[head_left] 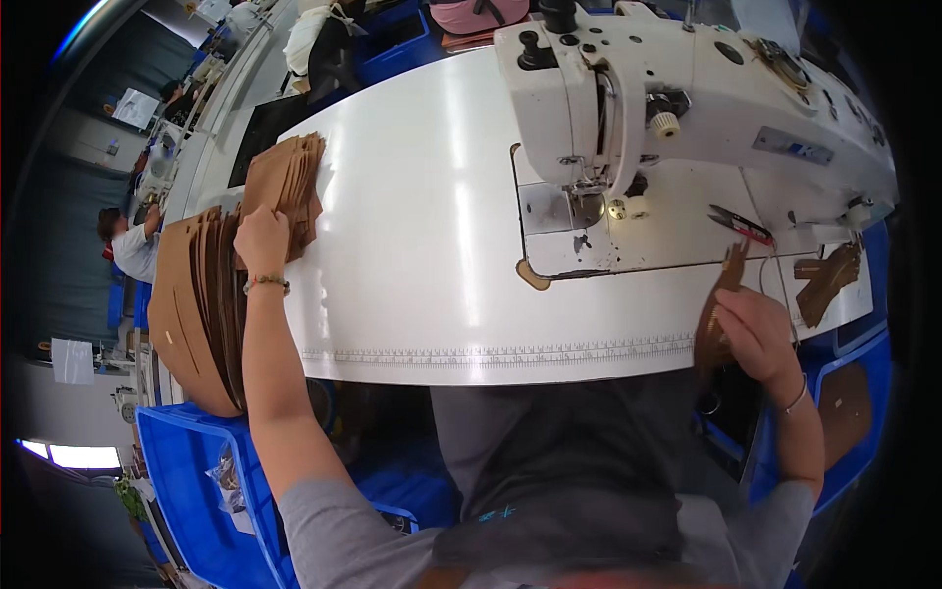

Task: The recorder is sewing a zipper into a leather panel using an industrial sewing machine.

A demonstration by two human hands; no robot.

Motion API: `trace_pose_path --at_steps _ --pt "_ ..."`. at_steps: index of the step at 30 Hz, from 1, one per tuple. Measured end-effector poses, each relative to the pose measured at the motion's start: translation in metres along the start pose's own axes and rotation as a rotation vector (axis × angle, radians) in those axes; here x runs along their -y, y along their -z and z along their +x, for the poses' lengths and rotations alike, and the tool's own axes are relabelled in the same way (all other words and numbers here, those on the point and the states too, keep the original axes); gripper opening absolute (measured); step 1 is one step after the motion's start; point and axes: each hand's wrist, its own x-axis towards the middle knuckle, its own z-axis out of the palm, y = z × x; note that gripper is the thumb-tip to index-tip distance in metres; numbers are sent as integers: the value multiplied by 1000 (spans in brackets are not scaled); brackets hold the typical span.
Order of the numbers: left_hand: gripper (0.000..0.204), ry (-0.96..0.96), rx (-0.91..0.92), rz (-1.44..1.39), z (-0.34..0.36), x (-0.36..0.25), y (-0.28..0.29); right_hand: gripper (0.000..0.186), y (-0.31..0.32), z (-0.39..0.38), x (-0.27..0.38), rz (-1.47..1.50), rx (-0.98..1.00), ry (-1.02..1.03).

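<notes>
Pinching a brown strip [707,329] in my right grip [748,329] at the front right of the bench [412,245], I have its long axis fore-and-aft, far end toward the snips [743,226]. My left grip [263,240] touches a brown stack [282,182], closure unclear. The sewing machine [706,79] bears a lettered plate [793,145].

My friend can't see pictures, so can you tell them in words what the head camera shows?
The left hand touches a stack of brown pieces and the right hand holds brown strips, at a white table. A sewing machine stands toward the right, and small snips lie near the right hand.
</notes>
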Motion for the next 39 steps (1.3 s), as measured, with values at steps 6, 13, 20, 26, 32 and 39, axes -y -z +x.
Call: trace_pose_path --at_steps 6,13,20,26,32,39 --pt "31 103 -74 55 8 8 8 31 -32 65 11 -10 -102 74" --pt "19 115 677 -1712 -61 -48 61 35 -28 62 11 -94 -139 45" --pt "16 108 1275 -1554 -142 -130 83 31 42 3 -12 -409 -187 -189" --pt "17 223 1172 -1567 -143 -154 84 27 78 -72 -74 -752 -149 -372" --pt "18 102 1227 -1334 -139 -154 96 19 95 -117 -91 -657 106 -954" --pt "17 -72 1010 -1098 -146 -172 106 21 114 -55 -59 -583 -138 -663"
